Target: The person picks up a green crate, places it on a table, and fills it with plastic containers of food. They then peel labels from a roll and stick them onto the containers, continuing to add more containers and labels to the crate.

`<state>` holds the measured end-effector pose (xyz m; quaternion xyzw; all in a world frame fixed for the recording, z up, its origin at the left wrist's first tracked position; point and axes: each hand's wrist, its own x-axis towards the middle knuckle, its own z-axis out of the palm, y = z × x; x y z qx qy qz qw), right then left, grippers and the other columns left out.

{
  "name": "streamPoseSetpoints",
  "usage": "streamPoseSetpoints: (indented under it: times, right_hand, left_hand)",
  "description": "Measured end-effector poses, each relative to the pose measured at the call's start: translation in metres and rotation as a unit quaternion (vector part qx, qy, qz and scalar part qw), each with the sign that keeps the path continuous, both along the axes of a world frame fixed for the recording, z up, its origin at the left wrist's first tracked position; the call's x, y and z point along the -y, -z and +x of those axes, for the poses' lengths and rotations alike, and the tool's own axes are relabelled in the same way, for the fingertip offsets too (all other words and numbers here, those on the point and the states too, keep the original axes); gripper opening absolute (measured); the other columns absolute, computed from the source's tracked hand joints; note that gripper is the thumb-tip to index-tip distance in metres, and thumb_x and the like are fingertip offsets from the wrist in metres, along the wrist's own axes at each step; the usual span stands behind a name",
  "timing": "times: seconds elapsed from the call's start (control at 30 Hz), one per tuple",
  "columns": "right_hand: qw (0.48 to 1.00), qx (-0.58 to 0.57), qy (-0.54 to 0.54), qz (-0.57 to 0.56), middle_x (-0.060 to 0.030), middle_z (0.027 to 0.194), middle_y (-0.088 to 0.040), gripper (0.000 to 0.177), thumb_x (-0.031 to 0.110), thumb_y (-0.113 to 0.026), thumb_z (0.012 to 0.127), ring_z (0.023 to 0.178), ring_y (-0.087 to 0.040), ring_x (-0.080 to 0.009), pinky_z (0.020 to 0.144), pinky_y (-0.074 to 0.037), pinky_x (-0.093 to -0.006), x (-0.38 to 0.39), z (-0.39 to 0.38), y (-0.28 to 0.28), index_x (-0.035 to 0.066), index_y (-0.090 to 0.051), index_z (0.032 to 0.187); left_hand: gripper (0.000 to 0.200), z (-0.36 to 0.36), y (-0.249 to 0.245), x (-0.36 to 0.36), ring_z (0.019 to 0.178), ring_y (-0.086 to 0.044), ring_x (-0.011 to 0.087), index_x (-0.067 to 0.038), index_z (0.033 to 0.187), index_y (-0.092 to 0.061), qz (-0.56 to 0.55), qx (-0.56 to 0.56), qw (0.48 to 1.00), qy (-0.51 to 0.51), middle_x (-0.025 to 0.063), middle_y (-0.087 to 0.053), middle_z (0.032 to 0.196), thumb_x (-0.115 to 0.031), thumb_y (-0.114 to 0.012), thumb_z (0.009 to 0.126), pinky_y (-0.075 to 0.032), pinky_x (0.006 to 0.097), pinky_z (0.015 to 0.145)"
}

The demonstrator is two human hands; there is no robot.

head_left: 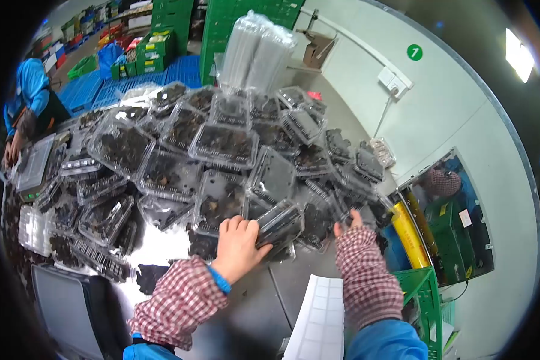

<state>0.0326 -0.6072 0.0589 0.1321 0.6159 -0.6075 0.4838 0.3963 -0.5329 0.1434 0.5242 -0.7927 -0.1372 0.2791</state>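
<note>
My left hand (pixel 237 249) is closed on the near end of a clear plastic clamshell box (pixel 282 222) with dark contents, tilted against the front of the pile. To its right, my right hand (pixel 347 224) grips the edge of another clamshell box (pixel 346 201) at the pile's right side; that box is blurred and partly hidden. Around both hands lie many similar clamshell boxes (pixel 225 144), heaped over one another, filled with dark, leafy-looking pieces. A sheet of white labels (pixel 318 318) lies before me, between my forearms.
A grey device (pixel 72 312) stands at front left on the metal table (pixel 246 312). A green crate (pixel 423 300) and yellow roll (pixel 410 234) are at right. Behind the pile stand wrapped stacks of clear trays (pixel 252 54). Another person (pixel 33 96) works at far left.
</note>
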Motion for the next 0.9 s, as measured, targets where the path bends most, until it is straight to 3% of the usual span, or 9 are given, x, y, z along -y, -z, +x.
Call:
streamPoseSetpoints:
  times: [0.07,0.13,0.17,0.27,0.3,0.43,0.7,0.8,0.9]
  right_hand:
    - [0.988,-0.084,-0.125,0.036,-0.0100,0.065,-0.057,0.030,0.031,-0.061,0.076,0.051,-0.053,-0.0236,0.042,-0.041,-0.0341,-0.016,0.032,-0.072,0.002,-0.054,0.082]
    - [0.970,-0.073,-0.229,0.028,-0.0085,0.066,-0.058,0.025,0.025,-0.060,0.078,0.051,-0.052,-0.0223,0.046,-0.042,-0.0327,-0.029,0.021,-0.077,0.001,-0.054,0.082]
    - [0.962,-0.067,-0.264,0.027,-0.0080,0.067,-0.058,0.023,0.023,-0.059,0.078,0.051,-0.052,-0.0218,0.047,-0.043,-0.0322,-0.041,0.024,-0.082,0.001,-0.055,0.082]
    - [0.894,-0.003,-0.424,-0.147,-0.0122,0.084,-0.064,0.030,0.024,-0.060,0.080,0.071,-0.060,-0.0208,0.064,-0.048,-0.0324,-0.071,0.061,-0.112,0.004,-0.057,0.102]
    - [0.880,-0.026,-0.465,-0.088,-0.0114,0.089,-0.064,0.033,0.026,-0.061,0.080,0.078,-0.060,-0.0215,0.069,-0.048,-0.0339,-0.064,0.057,-0.082,0.005,-0.056,0.106]
    - [0.840,-0.067,-0.537,-0.029,-0.0077,0.114,-0.059,0.043,0.031,-0.060,0.085,0.106,-0.054,-0.0258,0.090,-0.042,-0.0448,-0.033,0.107,-0.080,0.008,-0.051,0.120]
    - [0.802,0.071,-0.587,-0.087,-0.0083,0.119,-0.057,0.044,0.024,-0.060,0.086,0.111,-0.052,-0.0224,0.098,-0.039,-0.0383,-0.090,0.094,-0.048,0.007,-0.048,0.125]
    - [0.788,0.025,-0.609,0.082,-0.0090,0.121,-0.055,0.044,0.020,-0.059,0.086,0.111,-0.053,-0.0223,0.099,-0.038,-0.0368,-0.134,0.103,-0.057,0.006,-0.047,0.125]
    - [0.756,0.163,-0.633,-0.037,-0.0098,0.125,-0.051,0.053,0.018,-0.061,0.084,0.112,-0.052,-0.0230,0.099,-0.039,-0.0393,-0.122,0.109,-0.049,0.006,-0.038,0.131]
  left_hand:
    - [0.038,0.023,0.005,-0.030,0.075,-0.055,0.0263,-0.004,0.080,-0.047,0.091,-0.099,0.990,-0.029,0.0131,-0.055,0.081,-0.023,-0.076,0.066,-0.043,0.0361,0.065]
    - [0.036,0.058,0.016,-0.048,0.063,-0.052,0.0161,-0.005,0.077,-0.043,0.274,-0.249,0.920,-0.128,0.0078,-0.052,0.073,-0.022,-0.075,0.071,-0.041,0.0298,0.055]
    - [0.036,0.069,0.039,-0.057,0.064,-0.048,0.0092,-0.006,0.077,-0.041,0.332,-0.485,0.796,-0.145,0.0016,-0.050,0.071,-0.022,-0.073,0.076,-0.040,0.0259,0.055]
    - [0.045,0.052,0.018,-0.066,0.077,-0.054,0.0116,0.003,0.105,-0.047,0.336,-0.664,0.655,-0.132,0.0056,-0.056,0.090,-0.020,-0.073,0.076,-0.045,0.0253,0.069]
    - [0.056,0.046,0.016,-0.060,0.088,-0.056,0.0136,0.006,0.119,-0.042,0.410,-0.530,0.726,-0.157,0.0105,-0.057,0.103,-0.015,-0.072,0.076,-0.045,0.0264,0.078]
    - [0.043,0.007,0.058,-0.032,0.096,-0.057,0.0155,0.000,0.116,-0.053,0.419,-0.652,0.630,-0.045,0.0066,-0.060,0.107,-0.008,-0.069,0.076,-0.045,0.0283,0.085]
    - [0.039,0.039,0.072,-0.086,0.096,-0.057,0.0153,0.001,0.115,-0.053,0.512,-0.656,0.554,-0.019,0.0071,-0.061,0.105,-0.007,-0.065,0.079,-0.045,0.0290,0.086]
    - [0.041,0.059,0.074,-0.128,0.098,-0.056,0.0161,0.001,0.116,-0.052,0.544,-0.641,0.535,-0.087,0.0077,-0.061,0.106,-0.006,-0.065,0.078,-0.044,0.0304,0.088]
    - [0.040,0.062,0.096,-0.127,0.099,-0.058,0.0202,0.004,0.113,-0.053,0.517,-0.659,0.538,-0.095,0.0106,-0.061,0.106,-0.009,-0.065,0.077,-0.046,0.0336,0.088]
